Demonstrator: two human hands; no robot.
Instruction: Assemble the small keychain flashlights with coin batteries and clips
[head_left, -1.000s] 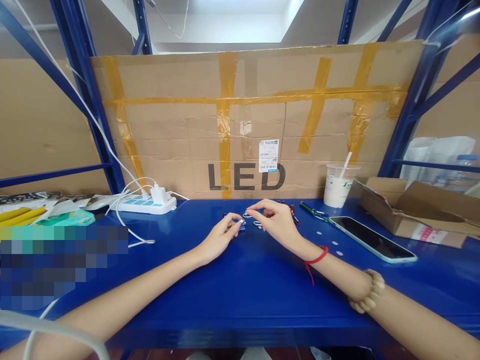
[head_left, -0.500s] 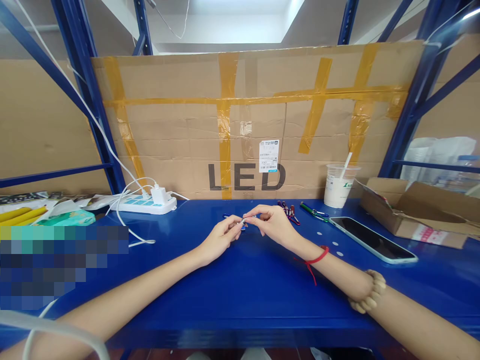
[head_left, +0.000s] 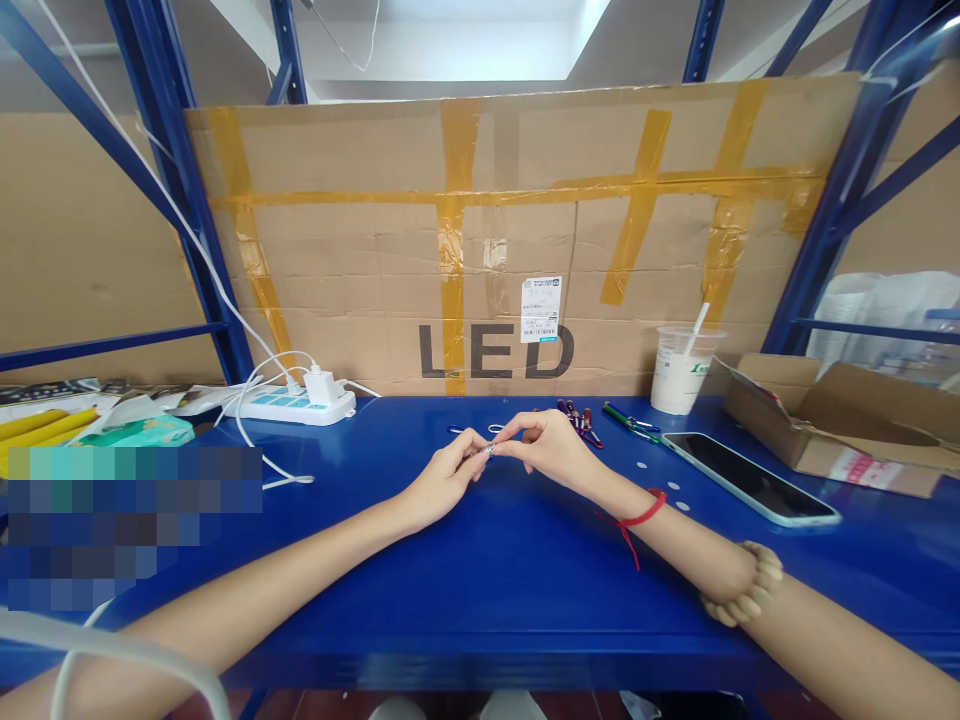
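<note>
My left hand (head_left: pixel 444 478) and my right hand (head_left: pixel 549 447) meet over the middle of the blue shelf (head_left: pixel 480 590). Both pinch one small silvery metal piece (head_left: pixel 487 450) between thumb and fingertips. It is too small to name for certain; it looks like a ring or clip. A blue clip (head_left: pixel 459 431) lies just behind my left fingers. A red string circles my right wrist, and a bead bracelet sits further up that arm.
Several red and green clips (head_left: pixel 592 422) lie behind my right hand. A phone (head_left: pixel 750 478) lies face up at the right, beside a plastic cup (head_left: pixel 681 370) and an open carton (head_left: pixel 840 425). A white power strip (head_left: pixel 298 402) sits back left. A taped cardboard sheet (head_left: pixel 510 230) closes the back.
My right hand dropped from a spread pose over the clips and closed in to my left hand. Both now pinch the same small metal piece.
</note>
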